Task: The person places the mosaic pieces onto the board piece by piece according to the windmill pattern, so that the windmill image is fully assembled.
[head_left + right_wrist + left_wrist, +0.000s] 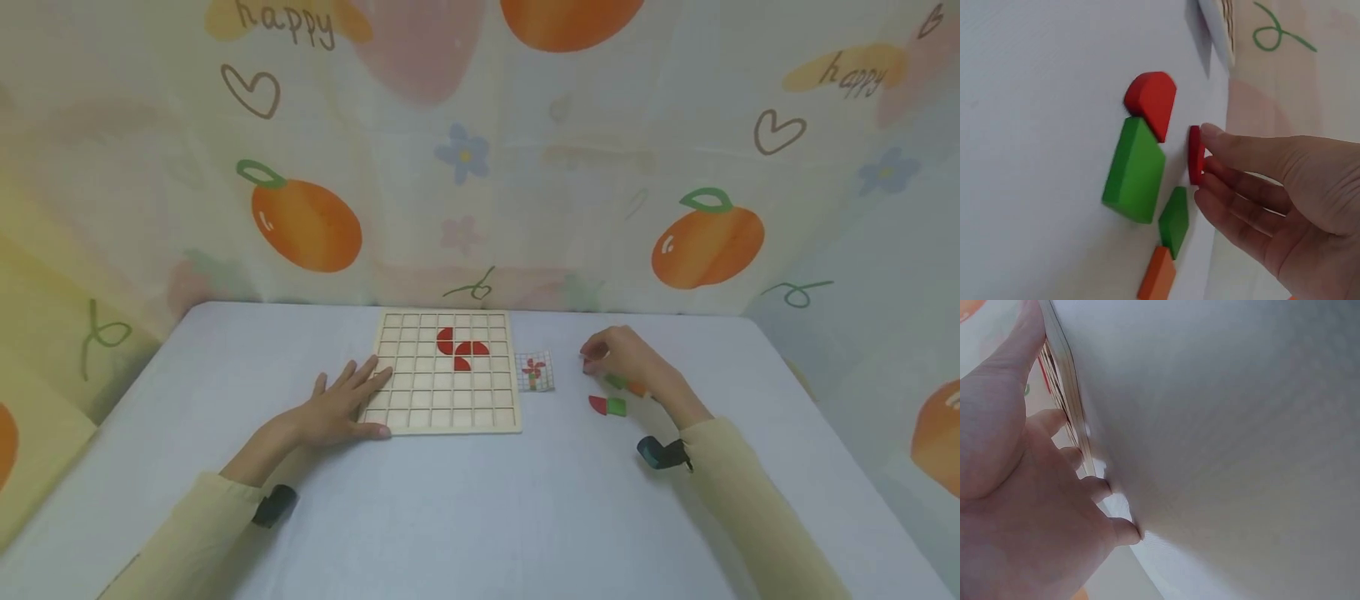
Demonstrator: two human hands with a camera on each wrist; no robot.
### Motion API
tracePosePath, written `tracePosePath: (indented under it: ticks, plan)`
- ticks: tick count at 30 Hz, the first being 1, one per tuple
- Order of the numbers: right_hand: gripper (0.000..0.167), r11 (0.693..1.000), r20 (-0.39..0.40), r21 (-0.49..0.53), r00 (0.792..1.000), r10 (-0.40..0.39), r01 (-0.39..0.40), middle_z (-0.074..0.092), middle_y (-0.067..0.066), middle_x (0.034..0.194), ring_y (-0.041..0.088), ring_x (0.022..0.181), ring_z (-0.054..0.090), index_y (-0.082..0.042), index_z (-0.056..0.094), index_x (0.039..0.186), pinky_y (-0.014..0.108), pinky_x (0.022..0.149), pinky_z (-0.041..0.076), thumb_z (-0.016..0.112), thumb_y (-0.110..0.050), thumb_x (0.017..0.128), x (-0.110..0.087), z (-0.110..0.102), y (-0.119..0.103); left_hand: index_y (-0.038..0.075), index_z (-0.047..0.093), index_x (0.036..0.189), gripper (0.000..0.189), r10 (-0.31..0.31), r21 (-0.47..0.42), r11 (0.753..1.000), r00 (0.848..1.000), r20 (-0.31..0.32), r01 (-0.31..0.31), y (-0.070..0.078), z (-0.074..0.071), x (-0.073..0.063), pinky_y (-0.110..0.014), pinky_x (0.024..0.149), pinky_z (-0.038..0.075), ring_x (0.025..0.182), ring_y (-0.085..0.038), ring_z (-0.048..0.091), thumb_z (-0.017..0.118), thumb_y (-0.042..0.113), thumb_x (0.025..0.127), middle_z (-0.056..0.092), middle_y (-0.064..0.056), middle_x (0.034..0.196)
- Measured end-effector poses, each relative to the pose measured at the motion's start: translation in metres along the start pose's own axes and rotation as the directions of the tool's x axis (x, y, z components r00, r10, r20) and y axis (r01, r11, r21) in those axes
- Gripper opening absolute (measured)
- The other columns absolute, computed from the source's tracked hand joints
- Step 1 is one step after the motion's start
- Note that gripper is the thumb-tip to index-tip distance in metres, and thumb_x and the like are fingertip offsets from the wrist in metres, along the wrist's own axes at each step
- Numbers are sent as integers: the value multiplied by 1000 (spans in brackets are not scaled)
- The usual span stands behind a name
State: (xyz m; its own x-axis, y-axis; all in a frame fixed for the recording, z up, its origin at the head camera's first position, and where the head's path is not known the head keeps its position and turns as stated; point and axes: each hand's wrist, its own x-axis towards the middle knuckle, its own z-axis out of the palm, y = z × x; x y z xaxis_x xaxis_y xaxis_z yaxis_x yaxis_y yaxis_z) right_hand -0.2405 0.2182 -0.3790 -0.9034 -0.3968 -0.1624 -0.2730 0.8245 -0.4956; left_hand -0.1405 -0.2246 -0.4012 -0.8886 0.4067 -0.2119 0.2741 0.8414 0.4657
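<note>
Pinching a red piece [1195, 156] with the curled right hand [624, 357].
Resting the left hand [335, 412], spread wide, on the left edge of the gridded board [442, 382].

Near the far edge of the smooth, matt table [480, 517], the grid board [480, 397] looks like plain wood; the loose blocks [1141, 172] look smooth and painted, the pattern card [534, 372] papery, the backdrop [555, 200] cloth.

Written twice on the patterned backdrop cloth [375, 158]
Brown "happy" [287, 25] stands at upper left, another "happy" [855, 77] at upper right.
</note>
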Motion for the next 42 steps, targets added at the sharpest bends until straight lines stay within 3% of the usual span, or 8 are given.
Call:
tracePosePath:
  ticks: [6, 27, 37, 42]
  plan:
    - [23, 1000, -15, 20, 1000, 2, -2, 71, 10, 101, 28, 99, 62, 0, 73, 107, 46, 93, 50, 76, -7, 85, -1, 4, 8, 11, 21, 157, 99, -8, 11, 1000, 1000, 7, 8, -1, 1, 1, -74, 106, -6, 145, -51, -2, 68, 58, 83, 5, -21, 163]
    - [22, 992, -88, 89, 993, -82, 89, 72, 11, 101, 29, 97, 65, 2, 72, 108, 42, 86, 55, 71, 2, 86, -4, 2, 5, 10, 21, 157, 99, 0, 3, 1000, 1000, 2, 0, -1, 0, 0, -74, 106, -7, 145, -51, -2, 69, 56, 83, 5, -21, 162]
    - [21, 982, -152, 88, 976, -156, 170, 72, 12, 96, 29, 92, 66, 4, 72, 105, 44, 87, 54, 73, 5, 84, -1, -7, -9, 10, 21, 156, 98, -3, 0, 1000, 1000, 0, 3, 2, -1, -2, -74, 106, -7, 145, -51, -2, 70, 55, 84, 5, -21, 162]
    - [21, 978, -145, 76, 973, -179, 192, 72, 11, 96, 26, 91, 65, 3, 73, 104, 43, 86, 55, 74, 4, 83, 5, -9, -20, 9, 21, 156, 98, 5, -7, 1000, 1000, -3, -5, 3, -1, -2, -74, 106, -6, 145, -52, -2, 70, 54, 84, 6, -22, 162]
